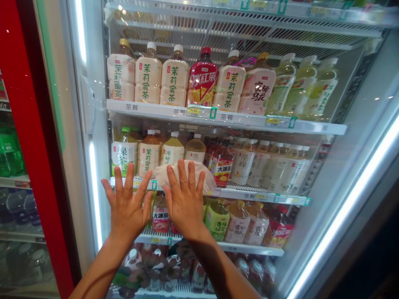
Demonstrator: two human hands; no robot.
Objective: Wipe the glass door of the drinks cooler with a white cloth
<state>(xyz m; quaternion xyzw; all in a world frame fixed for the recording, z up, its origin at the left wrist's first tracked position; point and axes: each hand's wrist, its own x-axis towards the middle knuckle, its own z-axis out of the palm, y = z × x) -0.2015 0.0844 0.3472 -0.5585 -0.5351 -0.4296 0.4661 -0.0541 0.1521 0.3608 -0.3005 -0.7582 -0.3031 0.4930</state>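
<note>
My left hand (pixel 127 203) lies with its fingers spread against what looks like the glass door of a drinks fridge, in front of the middle shelf's left end. To its right, my right hand (pixel 185 199) is stretched flat over a pale cloth (pixel 205 174), pressing it to the glass. Parts of the cloth show beyond the fingertips and on either side; the rest is under the hand. Behind the glass, near my left fingers, stands a green tea bottle (pixel 124 151). A dark red bottle (pixel 222 164) is just right of the cloth.
Above stands a shelf (pixel 162 110) of several bottled teas, with more bottles (pixel 238 222) on the lower shelves. Bright light strips run down both sides, such as the right one (pixel 349 220). A red-framed fridge (pixel 34 137) adjoins on the left.
</note>
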